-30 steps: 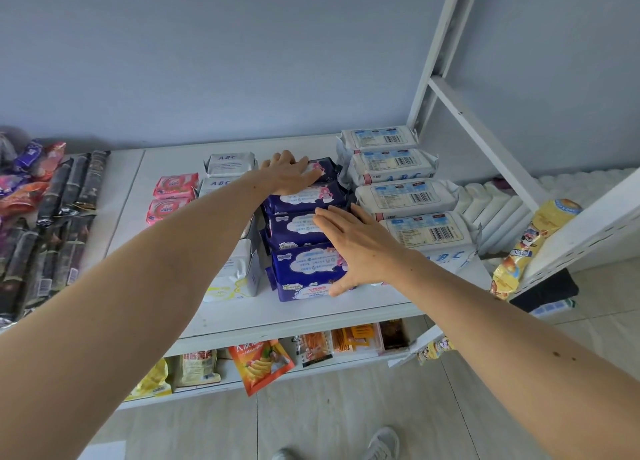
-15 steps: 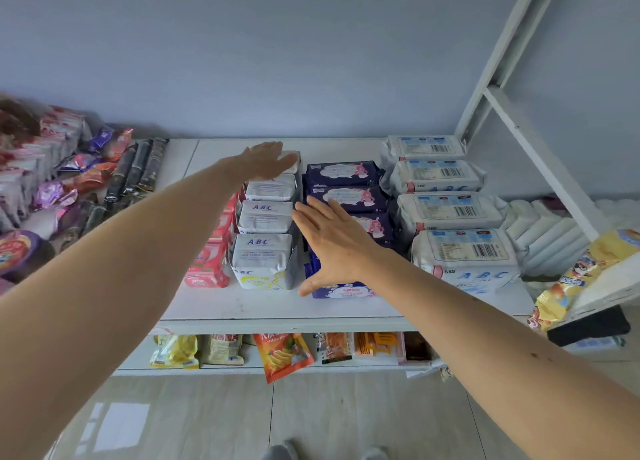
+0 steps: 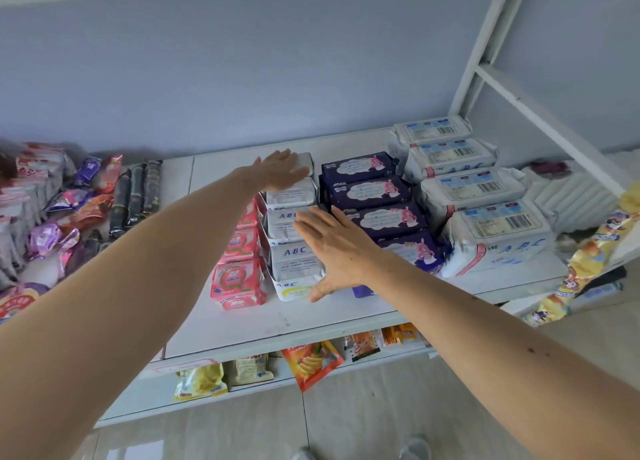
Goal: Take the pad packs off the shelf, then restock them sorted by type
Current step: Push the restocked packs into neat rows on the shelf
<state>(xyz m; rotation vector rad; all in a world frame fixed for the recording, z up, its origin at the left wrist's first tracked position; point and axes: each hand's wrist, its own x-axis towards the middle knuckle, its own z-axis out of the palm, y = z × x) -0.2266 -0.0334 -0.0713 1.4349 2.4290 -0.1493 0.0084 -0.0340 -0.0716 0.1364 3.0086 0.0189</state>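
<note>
Landmark: white ABC pad packs (image 3: 292,248), one row on the shelf (image 3: 242,324). Left hand (image 3: 278,174), fingers straight, lies over the rearmost pack; right hand (image 3: 337,248), fingers spread, against the row's right side, holding nothing.

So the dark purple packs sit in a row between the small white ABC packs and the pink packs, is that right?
Not quite. The head view shows the dark purple packs between the small white ABC packs and the large white barcode packs. The pink packs sit on the far left.
</note>
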